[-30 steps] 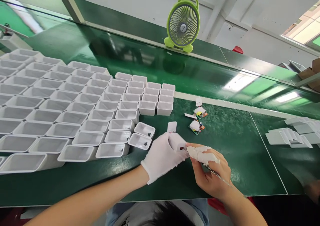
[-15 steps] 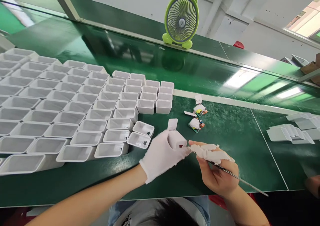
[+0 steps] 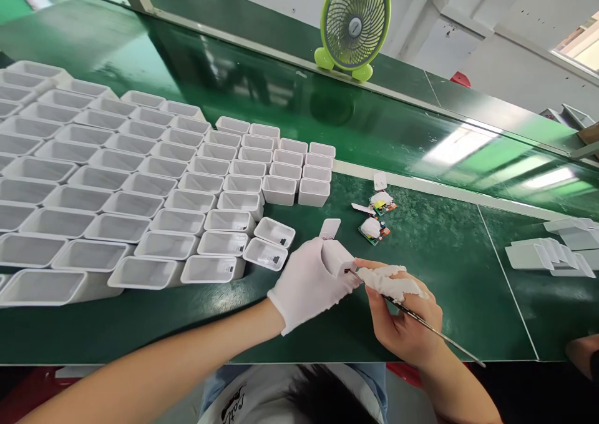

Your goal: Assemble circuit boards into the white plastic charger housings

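My left hand [image 3: 311, 286], in a white glove, grips a small white charger housing [image 3: 337, 256] just above the green table [image 3: 435, 255]. My right hand [image 3: 402, 315] has white tape wound round the index finger and pinches a thin metal pick [image 3: 421, 324]. The pick's tip sits at the housing's port face. A white lid piece [image 3: 330, 227] lies just behind the housing. Two small circuit boards [image 3: 372, 230] [image 3: 382, 203] with white blobs lie further back on the table.
Several rows of empty white housings [image 3: 140, 180] fill the left half of the table, two loose ones [image 3: 274, 231] nearest my hands. A green fan [image 3: 355, 24] stands beyond the shiny belt [image 3: 281, 99]. White plastic parts [image 3: 547, 252] lie at right. Another person's hand [image 3: 583, 352] shows at the right edge.
The pick's long end has swung out from behind my right hand into view. Both hands stay together at the housing; the camera has shifted slightly.
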`<state>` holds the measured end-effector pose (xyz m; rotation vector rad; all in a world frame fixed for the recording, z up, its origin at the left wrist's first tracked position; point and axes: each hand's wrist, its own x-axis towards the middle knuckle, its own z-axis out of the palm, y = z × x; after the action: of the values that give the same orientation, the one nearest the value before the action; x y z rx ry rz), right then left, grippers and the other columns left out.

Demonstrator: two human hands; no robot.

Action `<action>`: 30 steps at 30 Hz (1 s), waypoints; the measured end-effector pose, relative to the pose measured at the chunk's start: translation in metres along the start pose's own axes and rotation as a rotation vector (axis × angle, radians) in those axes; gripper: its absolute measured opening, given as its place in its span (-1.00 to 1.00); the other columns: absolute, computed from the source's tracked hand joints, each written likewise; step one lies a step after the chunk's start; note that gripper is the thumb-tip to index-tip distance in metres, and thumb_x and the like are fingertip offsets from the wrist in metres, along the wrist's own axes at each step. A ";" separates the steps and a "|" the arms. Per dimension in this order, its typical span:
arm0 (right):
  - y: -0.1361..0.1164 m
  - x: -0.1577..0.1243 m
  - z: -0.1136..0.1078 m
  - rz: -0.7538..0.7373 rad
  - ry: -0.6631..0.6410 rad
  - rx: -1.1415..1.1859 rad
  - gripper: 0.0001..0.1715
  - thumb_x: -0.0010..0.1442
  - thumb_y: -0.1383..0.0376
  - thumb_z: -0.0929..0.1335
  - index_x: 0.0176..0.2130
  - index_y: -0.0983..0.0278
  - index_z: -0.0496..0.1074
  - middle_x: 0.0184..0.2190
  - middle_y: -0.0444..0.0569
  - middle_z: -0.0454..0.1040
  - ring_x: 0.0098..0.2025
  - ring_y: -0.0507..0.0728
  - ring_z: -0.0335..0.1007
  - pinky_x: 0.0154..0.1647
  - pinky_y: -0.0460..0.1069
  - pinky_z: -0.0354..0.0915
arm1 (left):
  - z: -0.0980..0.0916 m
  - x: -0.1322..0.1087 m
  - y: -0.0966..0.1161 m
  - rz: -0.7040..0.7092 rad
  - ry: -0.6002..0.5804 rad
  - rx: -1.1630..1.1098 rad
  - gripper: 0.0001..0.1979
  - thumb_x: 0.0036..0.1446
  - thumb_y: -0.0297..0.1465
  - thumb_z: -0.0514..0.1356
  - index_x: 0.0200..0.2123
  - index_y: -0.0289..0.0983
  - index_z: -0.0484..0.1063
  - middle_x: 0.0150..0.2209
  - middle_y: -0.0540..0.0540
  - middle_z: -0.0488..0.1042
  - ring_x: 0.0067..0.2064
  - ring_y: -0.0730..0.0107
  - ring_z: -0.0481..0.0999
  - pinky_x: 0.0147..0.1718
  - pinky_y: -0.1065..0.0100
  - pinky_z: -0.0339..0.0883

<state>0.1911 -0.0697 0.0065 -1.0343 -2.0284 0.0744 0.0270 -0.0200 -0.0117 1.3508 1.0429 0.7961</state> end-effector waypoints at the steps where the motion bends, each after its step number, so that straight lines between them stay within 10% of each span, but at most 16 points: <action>1: -0.001 0.000 -0.001 0.013 -0.017 0.003 -0.73 0.21 0.59 0.36 -0.17 0.27 0.37 -0.33 0.01 0.61 -0.11 0.18 0.66 -0.25 -0.04 0.56 | 0.000 0.000 0.000 0.023 -0.008 0.006 -0.75 0.00 -0.35 0.34 -0.58 -0.22 0.33 -0.56 0.12 0.43 -0.45 0.50 0.44 -0.42 0.45 0.29; 21: -0.003 0.012 -0.009 0.078 -0.155 -0.008 -0.71 0.23 0.57 0.36 -0.15 0.22 0.36 -0.30 -0.01 0.64 -0.27 0.15 0.63 -0.37 -0.02 0.48 | 0.000 0.000 -0.003 -0.064 0.025 0.070 -0.73 -0.07 -0.29 0.39 -0.51 -0.20 0.33 -0.48 0.09 0.48 -0.41 0.43 0.48 -0.40 0.40 0.36; 30: -0.001 0.008 -0.005 0.101 0.092 0.136 -0.70 0.24 0.58 0.32 -0.14 0.21 0.36 -0.41 -0.10 0.52 -0.22 0.27 0.68 -0.34 0.05 0.58 | 0.001 -0.002 0.001 -0.175 0.028 -0.068 -0.78 -0.03 -0.30 0.38 -0.46 -0.22 0.38 -0.50 0.11 0.45 -0.48 0.51 0.42 -0.54 0.49 0.30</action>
<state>0.1917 -0.0669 0.0154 -1.0349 -1.8611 0.2106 0.0274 -0.0220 -0.0105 1.1761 1.1290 0.7152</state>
